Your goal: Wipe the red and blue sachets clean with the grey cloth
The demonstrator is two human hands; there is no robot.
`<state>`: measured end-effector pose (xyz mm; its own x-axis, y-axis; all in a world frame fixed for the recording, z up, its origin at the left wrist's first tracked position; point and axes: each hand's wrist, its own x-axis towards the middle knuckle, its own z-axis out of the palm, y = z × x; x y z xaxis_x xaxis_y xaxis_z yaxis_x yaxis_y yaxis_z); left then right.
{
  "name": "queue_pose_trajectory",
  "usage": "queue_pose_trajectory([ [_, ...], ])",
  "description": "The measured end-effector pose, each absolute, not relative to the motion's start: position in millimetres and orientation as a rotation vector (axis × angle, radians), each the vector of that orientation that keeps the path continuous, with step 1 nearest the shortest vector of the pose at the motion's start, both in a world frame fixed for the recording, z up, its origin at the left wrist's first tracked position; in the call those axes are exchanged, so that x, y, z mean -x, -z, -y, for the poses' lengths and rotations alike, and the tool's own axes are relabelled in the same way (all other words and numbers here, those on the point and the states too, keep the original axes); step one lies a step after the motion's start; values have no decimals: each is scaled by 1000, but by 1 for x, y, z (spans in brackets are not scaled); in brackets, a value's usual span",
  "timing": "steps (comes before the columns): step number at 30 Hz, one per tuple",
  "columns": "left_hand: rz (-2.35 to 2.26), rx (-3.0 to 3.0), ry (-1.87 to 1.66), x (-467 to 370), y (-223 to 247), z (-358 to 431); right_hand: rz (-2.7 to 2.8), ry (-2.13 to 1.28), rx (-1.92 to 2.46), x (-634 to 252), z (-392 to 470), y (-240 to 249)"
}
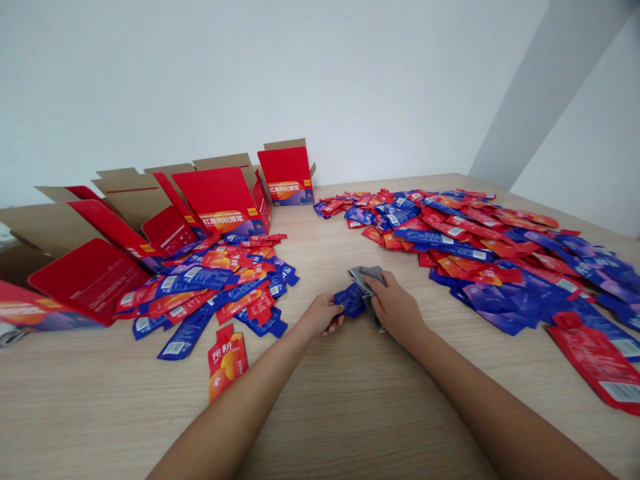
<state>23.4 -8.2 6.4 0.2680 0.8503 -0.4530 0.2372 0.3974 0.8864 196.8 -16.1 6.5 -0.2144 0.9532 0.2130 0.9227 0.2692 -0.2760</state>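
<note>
Near the middle of the table, my left hand (pixel 323 315) pinches one end of a blue sachet (pixel 351 300). My right hand (pixel 395 301) is closed on a grey cloth (pixel 370 277), which is wrapped against the sachet's other end. The cloth and the fingers cover that end. To the left lies a loose pile of red and blue sachets (pixel 220 280). A single red sachet (pixel 227 360) lies in front of that pile, partly behind my left forearm.
A larger heap of red and blue sachets (pixel 475 247) spreads over the right side, with one red sachet (pixel 595 360) at its near edge. Open red cartons (pixel 220 200) stand at the left. Another open carton (pixel 287 177) is at the back by the white wall (pixel 350 87).
</note>
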Motion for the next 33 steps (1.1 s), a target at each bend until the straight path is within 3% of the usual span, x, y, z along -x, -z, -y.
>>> queue_pose_trajectory([
  [4, -1276, -1162, -560, -25, -4, 7, 2416, -183, 1572, -174, 25, -8],
  [10, -1173, -1041, -721, -21, -1, 9, 2233, -128, 1992, -203, -4, -7],
  [20, -1064, -538, -1802, 25, -30, -19, 2142, -152, 1952, -218, -7, -1],
  [23, -1088, -487, -1680, 20, -27, -18, 2128, -152, 1940, -218, -8, -1],
  [29, -1111, -730, -1042, -38, -13, -29, 1806, -365, 1760, -226, -17, 10],
  [33, -1177, -925, -916, -90, -13, -64, 1469, -472, 1554, -234, -29, 19],
])
